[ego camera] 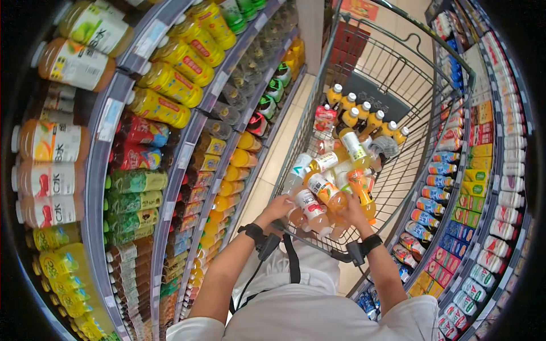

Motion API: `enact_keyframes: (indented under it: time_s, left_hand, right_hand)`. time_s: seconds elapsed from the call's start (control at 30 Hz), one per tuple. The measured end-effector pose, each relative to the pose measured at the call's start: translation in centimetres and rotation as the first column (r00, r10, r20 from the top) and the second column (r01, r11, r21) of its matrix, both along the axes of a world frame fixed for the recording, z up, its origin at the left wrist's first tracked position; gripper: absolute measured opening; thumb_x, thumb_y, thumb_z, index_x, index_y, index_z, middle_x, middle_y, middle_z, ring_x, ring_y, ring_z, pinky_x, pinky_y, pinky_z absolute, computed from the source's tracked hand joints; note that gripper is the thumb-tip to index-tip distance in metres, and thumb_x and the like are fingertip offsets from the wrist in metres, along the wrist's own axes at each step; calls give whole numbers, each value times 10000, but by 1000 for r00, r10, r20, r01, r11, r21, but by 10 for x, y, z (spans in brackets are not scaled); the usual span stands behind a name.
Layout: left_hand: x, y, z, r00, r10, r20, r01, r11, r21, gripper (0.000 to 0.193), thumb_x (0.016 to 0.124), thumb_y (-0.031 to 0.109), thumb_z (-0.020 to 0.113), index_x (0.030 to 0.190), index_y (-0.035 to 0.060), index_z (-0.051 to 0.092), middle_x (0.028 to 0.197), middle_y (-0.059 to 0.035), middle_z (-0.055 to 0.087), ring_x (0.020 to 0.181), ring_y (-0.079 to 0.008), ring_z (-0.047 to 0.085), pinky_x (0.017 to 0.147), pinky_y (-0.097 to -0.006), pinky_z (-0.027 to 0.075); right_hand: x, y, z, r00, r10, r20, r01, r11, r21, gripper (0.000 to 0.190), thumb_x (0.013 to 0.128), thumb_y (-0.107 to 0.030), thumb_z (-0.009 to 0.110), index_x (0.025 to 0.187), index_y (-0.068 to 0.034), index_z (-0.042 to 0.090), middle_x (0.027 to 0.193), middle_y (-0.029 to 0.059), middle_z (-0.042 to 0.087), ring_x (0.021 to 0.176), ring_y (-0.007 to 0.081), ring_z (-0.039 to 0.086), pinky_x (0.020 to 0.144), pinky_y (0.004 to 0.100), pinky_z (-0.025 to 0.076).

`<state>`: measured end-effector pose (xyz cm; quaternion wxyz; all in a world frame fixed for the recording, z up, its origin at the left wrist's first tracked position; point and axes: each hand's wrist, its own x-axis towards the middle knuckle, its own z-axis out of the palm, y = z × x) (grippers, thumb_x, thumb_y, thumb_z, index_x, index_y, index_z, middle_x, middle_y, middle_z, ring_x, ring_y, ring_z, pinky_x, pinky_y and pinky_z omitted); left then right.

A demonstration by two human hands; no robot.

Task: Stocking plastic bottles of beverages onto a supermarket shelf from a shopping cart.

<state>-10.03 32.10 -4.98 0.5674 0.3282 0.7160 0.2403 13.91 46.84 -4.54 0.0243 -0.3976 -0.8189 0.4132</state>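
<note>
My left hand [278, 209] is at the near left corner of a wire shopping cart [407, 194], against a peach-coloured drink bottle [297, 218]. Across from it, my right hand [355, 209] presses on the base of a bottle with an orange on its label [326, 189]. Between both hands lies a bottle with a red fruit label [312, 209]. The bottles hide most of my fingertips. Beside the right hand is an orange soda bottle [361, 190]. A clear bottle [297, 170] and a pale yellow bottle [354, 147] lie farther in.
Several white-capped yellow bottles [364, 111] stand at the cart's far end near a red packet [325, 118]. Shelves of bottled drinks [170, 91] line the left. On the right, shelves hold cartons [465, 213] and small bottles [439, 181]. Red boxes [347, 42] stand beyond the cart.
</note>
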Motion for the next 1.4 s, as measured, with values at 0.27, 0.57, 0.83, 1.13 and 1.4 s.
enact_keyframes:
  time_s: [0.27,0.57,0.83,1.13,1.4]
  left_hand:
    - [-21,31,79,993,108,-39,-98,975,197,377,737,157,538,1086,18,499,903,-136,586,851,-200,565,756,-313,442]
    - [-35,4,194,980,163,-111,-45,733,679,809,593,224,745,1231,5,299,1172,-133,433,1094,-230,426,935,-320,330]
    - [-82,-48,307,895,446,4,-206,406,891,802,565,242,745,1208,2,330,1088,-123,505,1007,-197,494,876,-310,372]
    - [-130,-66,404,541,773,-332,-9,400,917,769,547,270,773,1164,5,397,1057,-154,508,958,-274,522,823,-333,419]
    - [-176,-65,445,193,878,-438,304,371,878,444,706,45,581,1125,5,437,1082,-183,484,1040,-333,459,875,-362,384]
  right_hand:
    - [-66,58,76,997,15,-70,-8,996,93,395,591,-137,646,965,-25,590,706,178,589,646,287,586,594,345,467]
    - [-183,4,315,727,679,-102,-619,713,328,336,607,-221,673,898,-67,607,799,143,593,725,299,574,636,356,466]
    - [-260,-41,388,459,607,-649,-545,769,334,507,635,-183,684,1074,-9,500,977,127,559,889,221,545,793,305,414]
    - [-309,-88,444,361,141,-922,-506,860,-66,331,740,-77,565,1040,-12,441,992,82,542,915,135,511,793,265,413]
    - [-379,-51,476,51,170,-984,-159,974,160,327,741,-142,620,996,8,480,941,65,544,833,122,526,741,239,417]
